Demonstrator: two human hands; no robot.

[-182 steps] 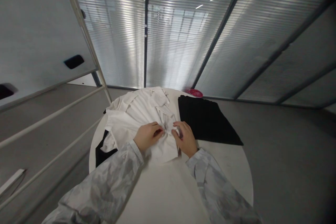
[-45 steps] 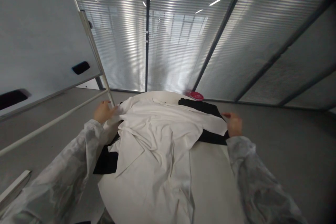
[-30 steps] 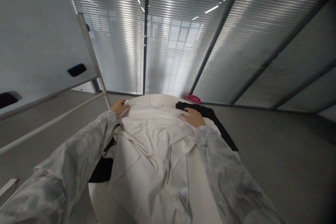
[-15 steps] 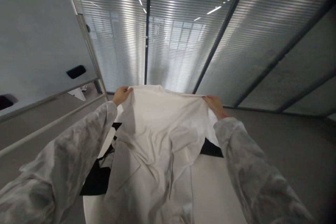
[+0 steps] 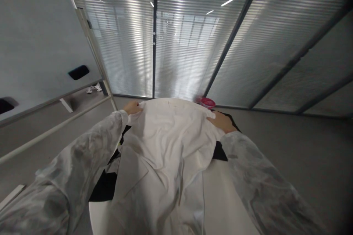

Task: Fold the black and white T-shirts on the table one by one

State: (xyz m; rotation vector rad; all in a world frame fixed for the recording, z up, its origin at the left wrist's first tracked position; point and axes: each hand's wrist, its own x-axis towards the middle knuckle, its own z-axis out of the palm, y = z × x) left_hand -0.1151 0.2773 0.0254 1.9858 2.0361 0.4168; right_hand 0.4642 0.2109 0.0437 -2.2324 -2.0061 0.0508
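Observation:
A white garment, which looks like a shirt or light coat, is spread between my hands with loose folds down its middle. My left hand grips its far left corner, fingers closed on the cloth. At the far right corner my right hand pinches the fabric in the same way. Beneath the garment is a white table with a rounded edge. Black pieces of cloth show from under the garment on both sides.
A pink basket stands beyond the far right edge. Glass partitions with blinds rise ahead. On the left are a grey board and a pale metal rail. Grey floor lies to the right.
Both hands have come down with the garment's far edge, and the cloth now lies lower over the table. The pink basket has come into sight behind it.

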